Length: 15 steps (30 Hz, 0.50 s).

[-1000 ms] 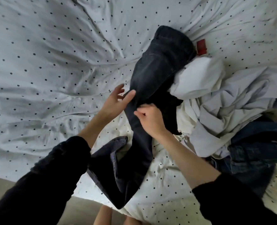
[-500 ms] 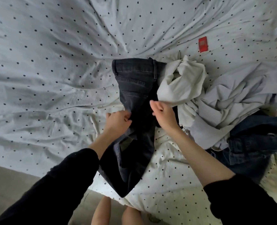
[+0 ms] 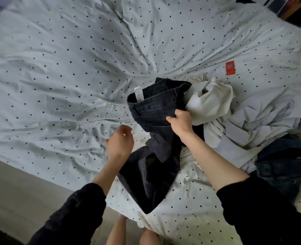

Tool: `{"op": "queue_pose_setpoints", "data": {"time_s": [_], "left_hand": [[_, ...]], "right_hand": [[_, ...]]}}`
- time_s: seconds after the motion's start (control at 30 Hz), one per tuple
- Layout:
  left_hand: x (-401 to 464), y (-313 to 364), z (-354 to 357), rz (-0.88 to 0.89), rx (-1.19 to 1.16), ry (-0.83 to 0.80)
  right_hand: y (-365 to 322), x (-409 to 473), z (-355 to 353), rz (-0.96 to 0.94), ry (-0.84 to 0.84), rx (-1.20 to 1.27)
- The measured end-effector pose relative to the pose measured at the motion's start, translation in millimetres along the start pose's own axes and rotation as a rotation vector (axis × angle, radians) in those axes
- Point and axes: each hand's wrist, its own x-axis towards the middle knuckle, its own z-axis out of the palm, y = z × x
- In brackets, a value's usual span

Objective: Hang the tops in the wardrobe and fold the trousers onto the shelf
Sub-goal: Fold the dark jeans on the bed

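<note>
Sleeves: both forearms come up from the lower edge in black sleeves (image 3: 72, 214), pushed back from the wrists.
Bed edge: the spotted white bedding (image 3: 61, 71) hangs over the near side of the bed, with pale floor (image 3: 10, 188) to the lower left.
Dark jeans: the dark jeans (image 3: 153, 174) lie on the bedding between the two arms; their lower end drapes over the bed edge and their waistband end is lifted and bunched further up.
Left hand: the left hand (image 3: 120, 144) hovers just left of the jeans, its fingers (image 3: 126, 129) loosely curled and holding nothing; motion blur softens them.
Right hand: the right hand (image 3: 181, 121) grips the jeans below the waistband, fingers curled into the denim.
Waistband: it gapes open towards the camera, with a white label (image 3: 139, 94) showing inside.
Cream garment: a crumpled cream garment (image 3: 211, 101) lies touching the right side of the jeans.
Pale grey garment: a pale grey garment (image 3: 252, 124) is heaped right of that.
Blue jeans: blue jeans (image 3: 285, 160) lie at the right edge, partly under the grey cloth.
Red tag: a small red tag (image 3: 230, 68) lies on the bedding beyond the heap, apart from it.
</note>
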Motion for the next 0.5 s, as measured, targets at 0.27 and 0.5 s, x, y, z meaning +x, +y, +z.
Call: {"op": "queue_pose_setpoints", "data": {"time_s": [0.27,0.5], "left_hand": [[37,13,-48,-0.079,-0.073,-0.367],[-1,0,-21,-0.292,-0.417,-0.391]], "right_hand": [[11,-55,-18,-0.221,-0.120,-0.313],[17,-76,-33,-0.158,-0.148,-0.343]]}}
